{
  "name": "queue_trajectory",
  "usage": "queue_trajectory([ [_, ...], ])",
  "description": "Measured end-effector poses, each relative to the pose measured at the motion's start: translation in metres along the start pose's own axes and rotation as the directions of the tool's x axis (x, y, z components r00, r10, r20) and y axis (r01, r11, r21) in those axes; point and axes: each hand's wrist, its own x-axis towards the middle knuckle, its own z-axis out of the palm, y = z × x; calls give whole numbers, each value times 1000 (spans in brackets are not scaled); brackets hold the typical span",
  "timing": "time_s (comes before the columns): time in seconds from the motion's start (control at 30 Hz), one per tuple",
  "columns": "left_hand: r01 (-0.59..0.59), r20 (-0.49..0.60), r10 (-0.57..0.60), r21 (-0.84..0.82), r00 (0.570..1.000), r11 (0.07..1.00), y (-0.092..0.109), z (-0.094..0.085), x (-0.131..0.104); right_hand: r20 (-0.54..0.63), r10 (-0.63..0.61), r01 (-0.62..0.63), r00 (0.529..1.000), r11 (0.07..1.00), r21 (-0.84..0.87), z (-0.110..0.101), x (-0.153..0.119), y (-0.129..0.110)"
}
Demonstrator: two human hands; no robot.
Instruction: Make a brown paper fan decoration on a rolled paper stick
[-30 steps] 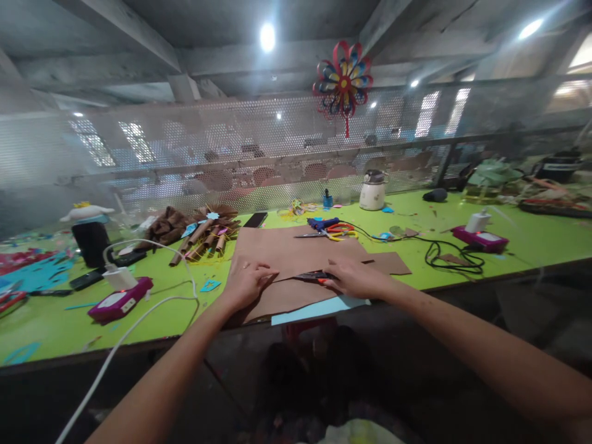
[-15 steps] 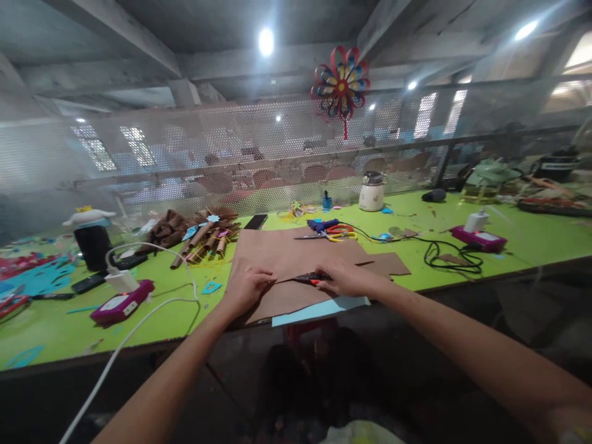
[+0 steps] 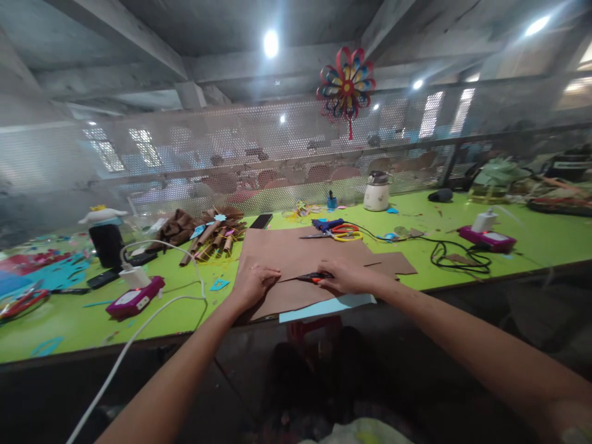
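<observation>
A large sheet of brown paper (image 3: pixel 263 246) lies on the green table in front of me. My right hand (image 3: pixel 345 275) is closed around black-and-red scissors (image 3: pixel 311 277), whose dark blades point left along a slit in the sheet. At the slit's left end, my left hand (image 3: pixel 254 287) grips the brown paper between thumb and fingers. Under the sheet's front edge, a strip of light blue paper (image 3: pixel 328 307) sticks out. Another pair of scissors, with red and yellow handles (image 3: pixel 346 232), rests on the sheet's far part.
Behind the sheet are a blue glue gun (image 3: pixel 327 224), a phone (image 3: pixel 261 221) and a white bottle (image 3: pixel 376 192). Rolled brown paper tubes (image 3: pixel 217 240) lie to the left. Purple power strips (image 3: pixel 135 298) stand on both sides, with a white cable (image 3: pixel 139 324) and a black cable (image 3: pixel 456 259).
The whole view has shifted slightly, so things appear a little farther right. Both hands keep nearly the same places on the paper, and the scissors' blades look more closed.
</observation>
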Motion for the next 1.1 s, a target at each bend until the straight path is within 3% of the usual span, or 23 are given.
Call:
queue_trajectory([
  [0.7,72,6,-72,-19,997,997,9,-2,-3,-8,27,-26,1000,999,31,7,11,-16],
  [1.0,96,-14,-96,12,995,995,23,-12,-6,-24,27,-25,999,996,83,12,5,-11],
  [1.1,100,33,-101,11,994,995,30,-20,-5,-29,26,-23,999,994,104,9,3,-9],
])
